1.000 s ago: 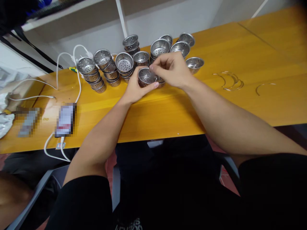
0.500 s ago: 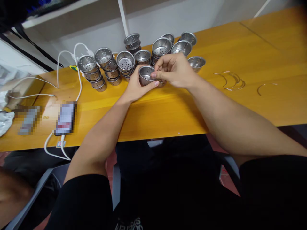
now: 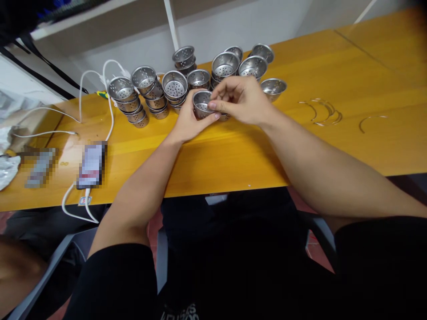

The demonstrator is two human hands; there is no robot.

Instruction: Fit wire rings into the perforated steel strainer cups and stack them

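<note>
A small perforated metal strainer cup (image 3: 202, 103) is gripped by my left hand (image 3: 187, 120), thumb along its near side and the other fingers behind it. My right hand (image 3: 238, 98) is closed at the cup's right rim, with thumb and forefinger pinched together. Whatever lies between those fingertips is hidden. The right part of the cup is covered by my right hand. Just behind my hands stand several stacks of like strainer cups (image 3: 175, 85), and a single cup (image 3: 274, 88) sits to the right of my right wrist.
Several thin curved wires (image 3: 325, 113) lie on the wooden table (image 3: 383, 98) to the right, with one more curved wire (image 3: 370, 118) farther right. At left a phone (image 3: 90, 165) is plugged into a white cable (image 3: 111, 106). Part of another person (image 3: 20, 275) shows at lower left.
My right hand has shifted very slightly at the cup's rim. My left hand keeps its hold on the cup in the same place.
</note>
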